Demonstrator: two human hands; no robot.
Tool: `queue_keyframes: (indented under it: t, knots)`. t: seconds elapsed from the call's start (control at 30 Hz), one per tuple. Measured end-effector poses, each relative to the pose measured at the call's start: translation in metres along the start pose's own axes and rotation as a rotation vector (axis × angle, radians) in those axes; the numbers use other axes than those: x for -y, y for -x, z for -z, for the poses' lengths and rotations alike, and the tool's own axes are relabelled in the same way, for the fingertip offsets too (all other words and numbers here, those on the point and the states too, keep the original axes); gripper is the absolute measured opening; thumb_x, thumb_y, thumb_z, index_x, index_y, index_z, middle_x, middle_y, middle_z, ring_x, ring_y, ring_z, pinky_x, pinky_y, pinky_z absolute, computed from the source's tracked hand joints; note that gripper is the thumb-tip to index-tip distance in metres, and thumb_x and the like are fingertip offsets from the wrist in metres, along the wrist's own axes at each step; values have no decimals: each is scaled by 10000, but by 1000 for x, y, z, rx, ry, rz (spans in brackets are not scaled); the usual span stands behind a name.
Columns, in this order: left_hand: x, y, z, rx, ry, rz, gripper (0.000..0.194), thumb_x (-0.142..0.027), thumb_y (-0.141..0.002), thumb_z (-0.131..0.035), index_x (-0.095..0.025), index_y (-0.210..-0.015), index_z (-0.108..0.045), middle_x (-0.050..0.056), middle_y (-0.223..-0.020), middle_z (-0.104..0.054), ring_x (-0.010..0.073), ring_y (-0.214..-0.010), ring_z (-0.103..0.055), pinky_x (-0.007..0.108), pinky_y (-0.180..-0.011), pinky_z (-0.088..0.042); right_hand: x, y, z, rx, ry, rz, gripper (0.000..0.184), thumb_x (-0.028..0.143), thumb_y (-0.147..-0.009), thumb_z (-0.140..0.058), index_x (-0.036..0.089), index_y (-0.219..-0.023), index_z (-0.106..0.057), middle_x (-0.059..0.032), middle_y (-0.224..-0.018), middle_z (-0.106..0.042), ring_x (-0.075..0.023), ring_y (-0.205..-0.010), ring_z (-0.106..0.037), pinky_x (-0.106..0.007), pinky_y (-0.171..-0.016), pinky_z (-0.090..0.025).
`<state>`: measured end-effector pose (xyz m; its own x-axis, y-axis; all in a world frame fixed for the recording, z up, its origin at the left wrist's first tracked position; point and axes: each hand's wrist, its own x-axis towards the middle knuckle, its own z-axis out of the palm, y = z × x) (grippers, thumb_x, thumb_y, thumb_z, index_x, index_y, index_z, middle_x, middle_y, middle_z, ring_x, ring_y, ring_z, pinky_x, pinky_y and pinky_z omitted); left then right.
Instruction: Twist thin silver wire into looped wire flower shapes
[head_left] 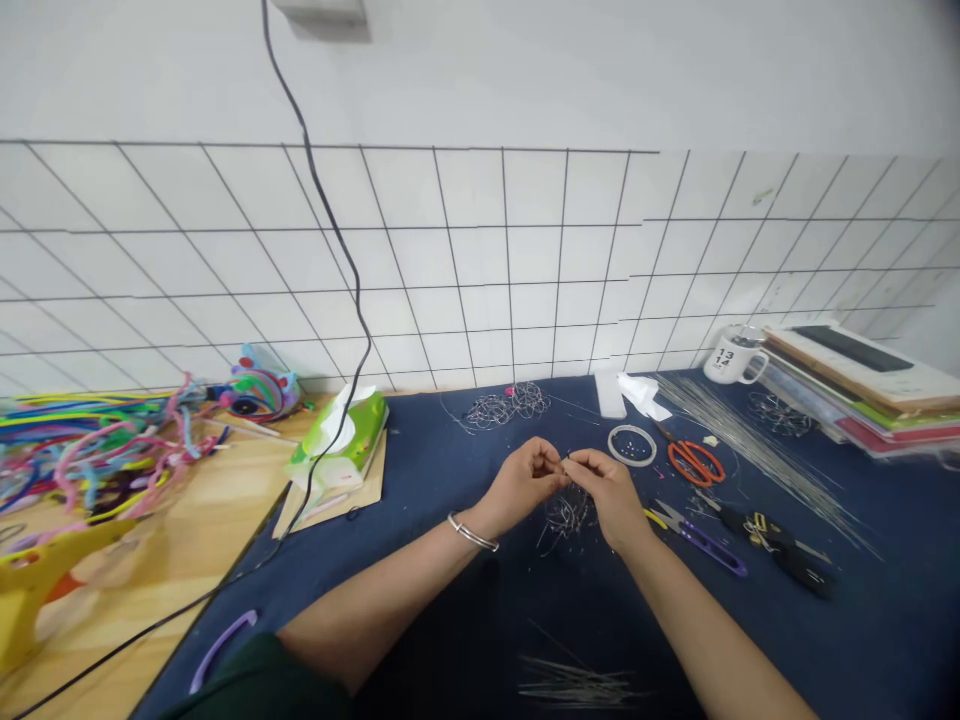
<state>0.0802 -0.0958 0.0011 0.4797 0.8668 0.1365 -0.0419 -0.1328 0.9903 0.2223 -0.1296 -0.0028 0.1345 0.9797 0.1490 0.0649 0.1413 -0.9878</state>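
My left hand (527, 483) and my right hand (604, 490) meet over the dark blue cloth, fingertips pinched close together. Between them is a thin piece of wire, mostly covered by the fingers. A tangle of fine silvery wire (564, 516) hangs or lies just below the fingertips; I cannot tell which. Beyond the hands, more wire coils (499, 408) lie near the wall. Right of my right hand is a round white-rimmed dish (631, 446) with small dark bits in it. A loose bundle of straight cut wires (574, 684) lies nearest me.
Orange-handled scissors (696, 463), purple-handled pliers (711, 550) and black-handled pliers (799, 560) lie at the right, by long straight wires (757, 450). A mug (731, 360) stands behind. At left are a tissue pack (360, 430), a black cable (330, 200), pipe cleaners (112, 450) and a yellow glue gun (30, 600).
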Motion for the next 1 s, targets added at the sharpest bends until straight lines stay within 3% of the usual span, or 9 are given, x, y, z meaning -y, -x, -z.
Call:
queue_keyframes:
  t: [0.2, 0.47, 0.57, 0.9, 1.0]
  knots:
    - [3, 0, 5, -12, -185, -36, 171, -170, -704, -609, -151, -840, -508, -14, -710, -554, 87, -615, -518, 202, -574, -413, -4, -3, 3, -55, -21, -57, 201, 358, -696, -642, 164, -745, -626, 10, -684, -564, -125, -645, -478, -244, -632, -372]
    - [-3, 4, 7, 97, -422, -72, 64, -192, -729, -584, -156, -780, -572, -25, -671, -566, 85, -594, -491, 188, -554, -375, 3, -6, 10, -195, -136, -27, 151, 304, -657, -684, 182, -709, -613, 35, -655, -523, -112, -615, -454, -236, -605, -355]
    - [-5, 5, 7, 103, -472, -89, 46, -194, -731, -585, -160, -761, -575, -29, -668, -577, 85, -597, -499, 184, -555, -370, 9, -3, 9, -150, -86, 19, 118, 292, -693, -648, 186, -690, -596, 39, -635, -495, -106, -593, -432, -231, -580, -341]
    - [3, 5, 9, 59, -509, -126, 33, -143, -733, -537, -147, -713, -562, -31, -616, -551, 82, -570, -476, 178, -527, -343, 34, 13, 1, 182, 208, 178, 131, 265, -760, -571, 178, -663, -558, 16, -668, -484, -119, -639, -437, -237, -599, -345]
    - [1, 5, 9, 37, -431, -147, 18, -140, -734, -546, -145, -749, -555, -29, -636, -548, 80, -578, -473, 176, -533, -354, 34, 11, 3, 145, 234, 136, 130, 293, -760, -579, 179, -697, -575, 15, -664, -496, -116, -617, -436, -234, -579, -347]
